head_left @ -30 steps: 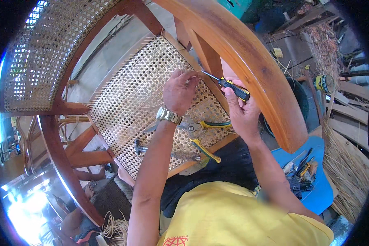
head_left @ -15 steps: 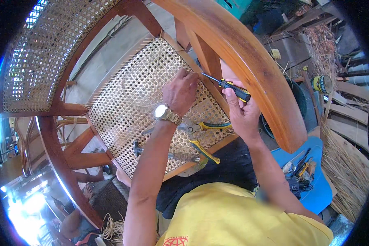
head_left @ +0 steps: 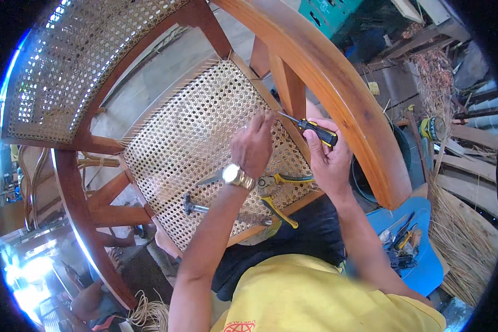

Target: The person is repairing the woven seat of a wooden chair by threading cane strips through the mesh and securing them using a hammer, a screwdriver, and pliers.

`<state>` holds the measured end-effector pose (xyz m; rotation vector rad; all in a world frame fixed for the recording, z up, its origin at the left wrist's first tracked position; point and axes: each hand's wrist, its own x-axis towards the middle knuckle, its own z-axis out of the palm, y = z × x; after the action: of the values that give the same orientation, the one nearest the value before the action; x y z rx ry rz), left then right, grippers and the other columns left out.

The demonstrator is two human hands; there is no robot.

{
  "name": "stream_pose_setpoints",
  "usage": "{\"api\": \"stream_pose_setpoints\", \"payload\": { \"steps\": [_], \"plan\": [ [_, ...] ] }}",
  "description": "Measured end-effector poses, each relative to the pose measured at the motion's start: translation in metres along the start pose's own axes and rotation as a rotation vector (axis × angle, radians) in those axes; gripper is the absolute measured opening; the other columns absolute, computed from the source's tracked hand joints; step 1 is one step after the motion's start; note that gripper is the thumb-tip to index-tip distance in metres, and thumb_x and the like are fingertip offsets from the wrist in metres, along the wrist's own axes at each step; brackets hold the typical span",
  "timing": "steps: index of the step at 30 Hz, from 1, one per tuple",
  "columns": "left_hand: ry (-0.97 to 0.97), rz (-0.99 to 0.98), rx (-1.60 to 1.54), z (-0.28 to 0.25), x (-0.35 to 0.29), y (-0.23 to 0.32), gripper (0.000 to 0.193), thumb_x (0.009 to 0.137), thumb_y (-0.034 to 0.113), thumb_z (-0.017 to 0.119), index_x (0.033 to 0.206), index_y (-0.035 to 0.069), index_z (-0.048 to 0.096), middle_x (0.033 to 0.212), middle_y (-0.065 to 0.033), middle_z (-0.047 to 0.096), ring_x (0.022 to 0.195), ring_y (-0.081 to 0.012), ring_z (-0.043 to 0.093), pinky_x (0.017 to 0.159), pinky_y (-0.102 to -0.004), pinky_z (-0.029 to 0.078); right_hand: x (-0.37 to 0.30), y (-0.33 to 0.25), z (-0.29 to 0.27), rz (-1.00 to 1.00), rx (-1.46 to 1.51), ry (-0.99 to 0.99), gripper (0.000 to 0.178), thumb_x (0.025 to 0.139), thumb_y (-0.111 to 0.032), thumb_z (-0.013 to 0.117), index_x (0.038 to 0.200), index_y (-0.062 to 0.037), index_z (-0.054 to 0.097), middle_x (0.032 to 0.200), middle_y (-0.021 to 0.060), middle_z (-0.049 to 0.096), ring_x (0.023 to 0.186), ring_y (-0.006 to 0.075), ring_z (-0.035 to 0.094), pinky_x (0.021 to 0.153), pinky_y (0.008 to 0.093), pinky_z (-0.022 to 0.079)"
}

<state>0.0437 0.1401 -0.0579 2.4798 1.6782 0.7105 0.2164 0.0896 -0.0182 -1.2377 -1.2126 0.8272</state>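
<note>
A woven cane chair seat (head_left: 177,127) in a wooden frame lies before me. My left hand (head_left: 252,145), wearing a wristwatch, rests over the seat with fingers pinched at its right rail; what they hold, if anything, is hidden. My right hand (head_left: 331,157) grips a black-and-yellow screwdriver (head_left: 322,133), its tip pointing left to the rail beside my left fingertips. On the cane near my left wrist lie shears (head_left: 282,179) with yellow-and-black handles, their blade partly behind the wrist. A hammer (head_left: 199,208) lies nearer me, part of its handle behind my left forearm.
The chair's curved wooden arm (head_left: 337,88) arches past my right hand. At the upper left stands the cane backrest (head_left: 66,77). A blue surface (head_left: 426,221) at right carries several tools. Cane strands (head_left: 465,243) are piled at far right, and a coil (head_left: 149,312) lies at lower left.
The view has shifted slightly. My left fingers have moved a little toward the right rail, closer to the screwdriver's tip. The right hand keeps its hold on the screwdriver.
</note>
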Motion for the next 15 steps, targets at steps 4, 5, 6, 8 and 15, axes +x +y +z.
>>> {"api": "stream_pose_setpoints", "payload": {
  "steps": [4, 5, 6, 8, 15],
  "plan": [
    [-0.049, 0.011, -0.038, -0.007, -0.014, 0.006, 0.037, 0.088, 0.012, 0.063, 0.125, 0.013, 0.063, 0.122, -0.0077, 0.061, 0.069, -0.0266, 0.068, 0.060, -0.0397, 0.056, 0.003, 0.004, -0.001, -0.073, -0.107, 0.017, 0.028, 0.099, -0.013, 0.065, 0.121, 0.0032, 0.059, 0.113, 0.0142, 0.067, 0.104, 0.0224, 0.066, 0.088, 0.0354, 0.054],
    [-0.079, 0.027, -0.011, -0.008, -0.014, 0.004, 0.038, 0.089, 0.016, 0.065, 0.127, 0.012, 0.062, 0.125, -0.0098, 0.059, 0.069, -0.0267, 0.069, 0.060, -0.0398, 0.056, 0.004, 0.006, -0.002, -0.126, -0.184, 0.025, 0.027, 0.098, -0.013, 0.066, 0.119, 0.0019, 0.059, 0.110, 0.0147, 0.067, 0.101, 0.0246, 0.067, 0.087, 0.0367, 0.053],
    [-0.069, 0.027, -0.016, -0.008, -0.013, 0.005, 0.038, 0.089, 0.016, 0.065, 0.127, 0.012, 0.062, 0.125, -0.0098, 0.059, 0.069, -0.0267, 0.069, 0.060, -0.0398, 0.056, 0.007, 0.004, -0.001, -0.135, -0.190, 0.023, 0.027, 0.098, -0.013, 0.066, 0.119, 0.0019, 0.059, 0.110, 0.0147, 0.067, 0.101, 0.0246, 0.067, 0.087, 0.0367, 0.053],
    [-0.109, -0.043, -0.068, -0.008, -0.012, 0.007, 0.030, 0.095, 0.024, 0.063, 0.124, 0.015, 0.065, 0.129, -0.0089, 0.058, 0.066, -0.0286, 0.068, 0.060, -0.0406, 0.057, 0.011, -0.002, 0.000, -0.213, -0.367, 0.011, 0.025, 0.095, -0.012, 0.069, 0.114, -0.0007, 0.059, 0.106, 0.0160, 0.067, 0.095, 0.0288, 0.067, 0.085, 0.0385, 0.053],
    [-0.127, -0.010, -0.064, -0.009, -0.014, 0.006, 0.041, 0.092, 0.031, 0.067, 0.129, 0.014, 0.061, 0.131, -0.0112, 0.055, 0.062, -0.0253, 0.066, 0.056, -0.0382, 0.054, 0.012, -0.006, 0.016, -0.282, -0.412, 0.010, 0.026, 0.091, -0.009, 0.072, 0.109, -0.0026, 0.054, 0.101, 0.0181, 0.068, 0.089, 0.0347, 0.068, 0.080, 0.0407, 0.053]
  ]
}}
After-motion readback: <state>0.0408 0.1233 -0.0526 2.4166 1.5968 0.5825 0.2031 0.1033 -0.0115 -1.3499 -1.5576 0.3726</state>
